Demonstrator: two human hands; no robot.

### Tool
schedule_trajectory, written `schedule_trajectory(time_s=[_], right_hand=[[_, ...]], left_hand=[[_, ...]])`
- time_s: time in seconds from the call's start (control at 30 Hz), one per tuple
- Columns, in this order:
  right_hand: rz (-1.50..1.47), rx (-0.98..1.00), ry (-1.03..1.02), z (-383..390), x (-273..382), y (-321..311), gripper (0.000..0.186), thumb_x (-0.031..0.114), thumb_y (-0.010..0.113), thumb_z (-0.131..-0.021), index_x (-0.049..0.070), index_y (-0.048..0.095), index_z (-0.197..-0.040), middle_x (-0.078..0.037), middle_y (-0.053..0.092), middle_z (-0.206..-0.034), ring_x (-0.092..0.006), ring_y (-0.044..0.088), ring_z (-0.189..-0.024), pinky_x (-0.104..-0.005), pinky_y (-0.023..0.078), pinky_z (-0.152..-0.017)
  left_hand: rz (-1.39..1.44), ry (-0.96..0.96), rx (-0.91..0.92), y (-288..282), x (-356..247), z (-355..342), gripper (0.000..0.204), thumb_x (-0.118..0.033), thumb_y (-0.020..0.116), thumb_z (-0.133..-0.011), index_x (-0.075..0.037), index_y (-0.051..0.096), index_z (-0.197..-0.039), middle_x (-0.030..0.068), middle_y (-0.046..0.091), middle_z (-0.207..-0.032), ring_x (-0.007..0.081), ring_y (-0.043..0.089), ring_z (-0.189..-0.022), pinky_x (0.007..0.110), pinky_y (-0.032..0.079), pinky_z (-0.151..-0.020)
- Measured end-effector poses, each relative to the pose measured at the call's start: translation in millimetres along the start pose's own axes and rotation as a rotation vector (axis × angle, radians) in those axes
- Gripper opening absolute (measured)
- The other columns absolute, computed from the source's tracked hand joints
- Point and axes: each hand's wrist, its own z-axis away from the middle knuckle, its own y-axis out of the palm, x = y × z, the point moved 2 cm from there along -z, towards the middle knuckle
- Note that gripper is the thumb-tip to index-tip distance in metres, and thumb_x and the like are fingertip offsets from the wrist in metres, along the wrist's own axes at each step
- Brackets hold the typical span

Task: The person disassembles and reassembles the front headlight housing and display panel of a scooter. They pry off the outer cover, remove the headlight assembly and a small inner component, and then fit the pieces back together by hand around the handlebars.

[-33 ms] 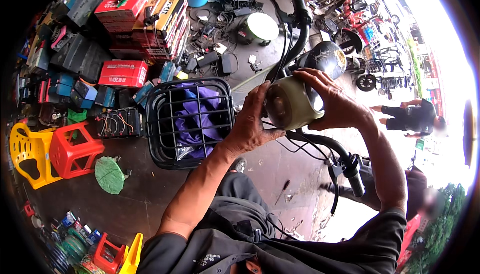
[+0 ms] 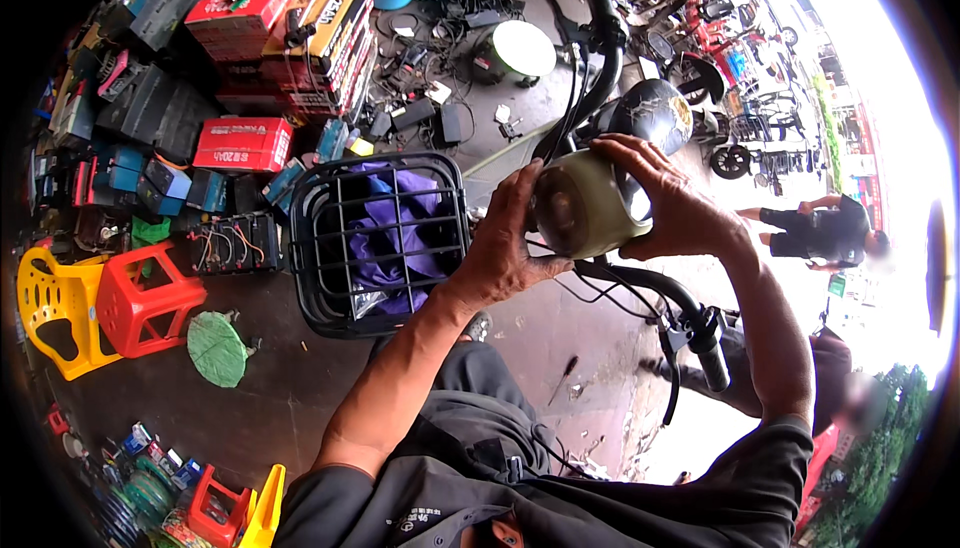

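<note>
**Two bare hands, left (image 2: 503, 238) and right (image 2: 680, 206), round one pale olive-green, rounded lamp housing (image 2: 592, 206): slip and snag the likeliest troubles**

Holds the lamp housing from both sides, between the two ends of the curved black tubular handlebar (image 2: 606, 70) and near the right edge of the black wire-mesh basket (image 2: 462, 210). With the left hand, braces the side by the round, clear lens (image 2: 556, 203), fingers up and thumb below; with the right, curls over the top and far side, fingers bent to the curve. No slack visible in either grasp. Cannot tell about any fastening behind the housing, hidden from this view.

Could slip, judging by the smooth, curved surface and the lack of an edge to hook onto; likely cause, easing one hand before the other. Then liable to knock against the handlebar or fall to the dark, flat floor (image 2: 510, 338), perhaps cracking the lens. Might also snag the thin black cables (image 2: 590, 301) below, through twisting or pulling too far. Risk of scraping the glossy black, scuffed, rounded shell (image 2: 655, 113) just behind, through pushing askew. With uneven pressure, might swing the handlebar round too.
</note>
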Motion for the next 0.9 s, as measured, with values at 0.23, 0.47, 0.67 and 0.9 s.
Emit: schedule_trajectory(time_s=[0.23, 0.47, 0.67, 0.9], right_hand=[[-0.043, 0.052, 0.119, -7.0, 8.0, 2.5, 0.110, 0.009, 0.087, -0.050, 0.011, 0.035, -0.147, -0.015, 0.041, -0.148, -0.0344, 0.039, -0.138, -0.0444, 0.037, -0.113], [-0.426, -0.048, 0.449, 32.0, -22.8, 10.1, 0.120, 0.027, 0.094, -0.057, 0.011, 0.025, -0.154, -0.018, 0.036, -0.151, -0.0331, 0.038, -0.139, -0.0459, 0.040, -0.110], [-0.818, -0.374, 0.843, 53.2, -33.5, 38.9, 0.062, 0.039, 0.067, -0.092, -0.002, 0.052, -0.136, -0.011, 0.066, -0.116, -0.0157, 0.062, -0.097, -0.0286, 0.052, -0.071], [-0.672, -0.549, 0.764, 50.4, -25.0, 35.3, 0.035, 0.024, 0.064, -0.089, -0.002, 0.064, -0.113, -0.006, 0.068, -0.091, -0.0099, 0.060, -0.075, -0.0269, 0.050, -0.063]], left_hand=[[-0.031, -0.013, -0.062, -7.4, 6.6, 7.8, 0.112, -0.017, 0.092, -0.060, -0.002, 0.026, -0.149, 0.0208, 0.040, -0.140, 0.0356, 0.044, -0.129, 0.041, 0.046, -0.103], [-0.193, 0.065, -0.057, -1.8, -23.0, -8.8, 0.121, -0.023, 0.093, -0.055, -0.004, 0.023, -0.152, 0.0248, 0.034, -0.145, 0.0430, 0.038, -0.132, 0.047, 0.035, -0.111], [-0.282, 0.132, 0.003, 1.2, -27.4, -24.2, 0.121, -0.023, 0.092, -0.055, -0.002, 0.022, -0.151, 0.0248, 0.034, -0.143, 0.0421, 0.037, -0.132, 0.047, 0.034, -0.111], [-0.311, 0.209, 0.023, 1.9, -31.0, -25.9, 0.116, -0.018, 0.091, -0.058, -0.002, 0.021, -0.149, 0.0245, 0.033, -0.141, 0.0409, 0.038, -0.130, 0.049, 0.035, -0.109]])
